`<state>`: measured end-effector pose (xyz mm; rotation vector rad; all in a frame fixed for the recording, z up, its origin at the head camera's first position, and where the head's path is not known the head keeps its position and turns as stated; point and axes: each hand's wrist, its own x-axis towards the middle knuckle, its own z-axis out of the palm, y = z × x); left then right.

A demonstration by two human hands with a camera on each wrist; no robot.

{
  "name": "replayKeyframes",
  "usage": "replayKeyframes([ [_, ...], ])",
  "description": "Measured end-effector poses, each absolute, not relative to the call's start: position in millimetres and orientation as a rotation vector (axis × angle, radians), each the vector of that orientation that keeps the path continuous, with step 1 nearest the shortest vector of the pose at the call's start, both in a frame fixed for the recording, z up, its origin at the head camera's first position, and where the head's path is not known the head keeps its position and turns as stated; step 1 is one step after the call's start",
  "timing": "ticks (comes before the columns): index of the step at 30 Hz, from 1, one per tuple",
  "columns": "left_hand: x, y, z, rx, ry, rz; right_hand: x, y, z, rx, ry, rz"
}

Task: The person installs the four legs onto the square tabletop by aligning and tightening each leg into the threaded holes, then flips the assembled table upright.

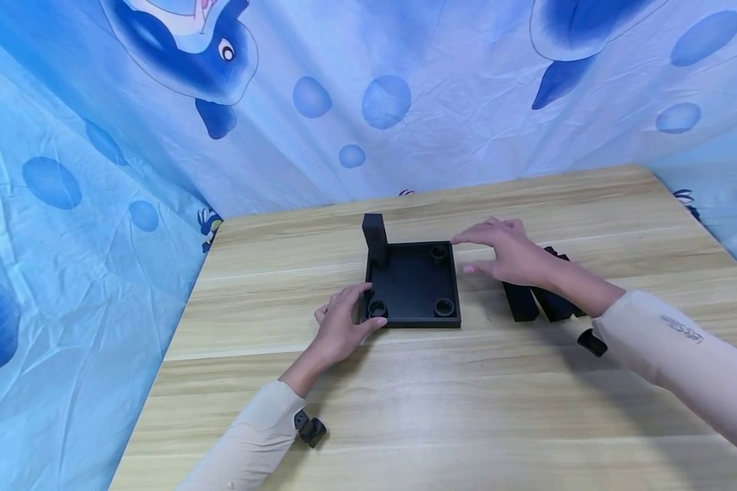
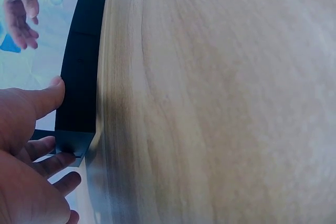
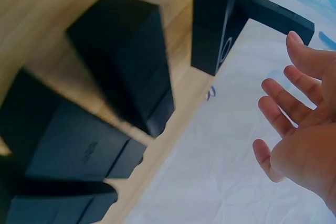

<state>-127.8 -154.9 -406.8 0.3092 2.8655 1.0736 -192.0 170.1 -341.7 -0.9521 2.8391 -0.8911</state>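
Observation:
A black square tray (image 1: 413, 283) with raised edges lies on the table, round sockets showing at three of its corners. From its far left corner rises a black rectangular post (image 1: 375, 235). My left hand (image 1: 342, 324) holds the tray's near left corner; in the left wrist view the thumb (image 2: 50, 97) lies on one side wall and fingers on the adjoining side. Just off the far right corner hovers my right hand (image 1: 510, 252), holding nothing, thumb and fingers spread apart. Beneath the right wrist lie three black posts (image 1: 520, 300), partly hidden by the forearm.
The wooden table (image 1: 467, 395) ends at the back against a blue curtain (image 1: 282, 157) printed with dolphins and bubbles. Another curtain side hangs at the left. Small black wrist cameras (image 1: 310, 429) project from both sleeves.

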Motion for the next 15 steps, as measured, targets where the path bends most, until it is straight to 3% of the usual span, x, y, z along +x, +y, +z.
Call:
replayKeyframes([
  [15,-129,-154,-407,0.303,2.862,1.068,-173,207,-350,-0.963,2.875,-0.793],
])
